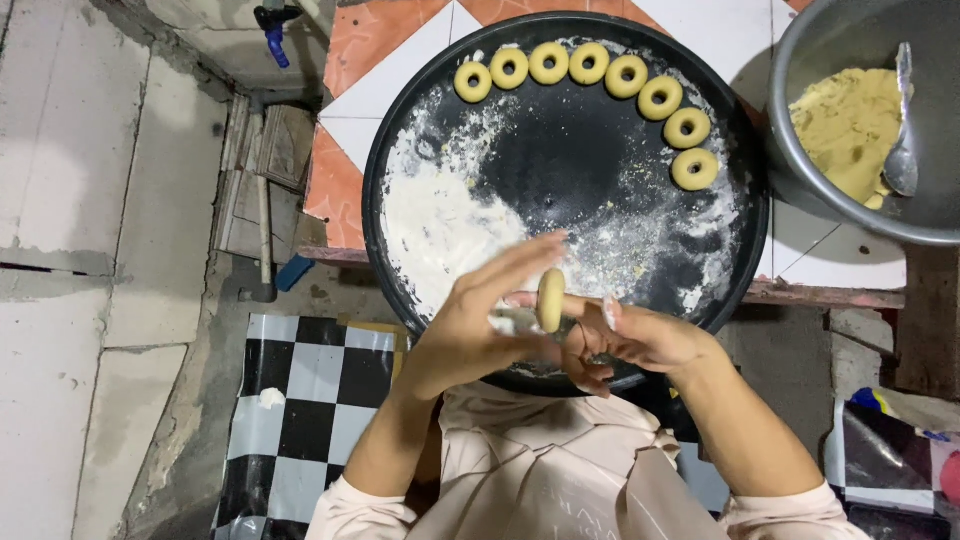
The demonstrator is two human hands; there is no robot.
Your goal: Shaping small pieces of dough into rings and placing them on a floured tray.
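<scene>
Nearest the camera, the person's two hands meet over the near edge of a round black tray (pixel 400 130). The left hand (pixel 470 325) is spread flat with fingers extended, pressing against one piece of pale dough (pixel 550 299), a small flattened oval held upright between both hands. The right hand (pixel 635 338) is half curled, its fingertips pinching the same piece from the other side. Below the hands lie pale pink sleeves and clothing, and to the left a black-and-white checkered sheet (pixel 310 400) on the floor.

The hands cover part of the tray's near rim. The tray holds a heap of white flour (pixel 440 230) toward its left and near side, with thinner dusting scattered across the middle and right. Along the far and right rim sits a curved row of eight dough rings (pixel 588 62), each with a hole in the centre, set just beside one another.

The tray rests on a tiled counter (pixel 370 50) of orange and white tiles, reaching nearly to the counter's near edge. At the counter's far right corner stands one grey metal bowl (pixel 800 170), partly cut off by the frame, touching or just beside the tray. Inside it lies a mass of yellowish dough (pixel 845 125), with one metal spoon (pixel 902 150) resting on it, handle pointing away.

Left of the counter are bare concrete slabs and a blue tap (pixel 275 35) at the far edge.
</scene>
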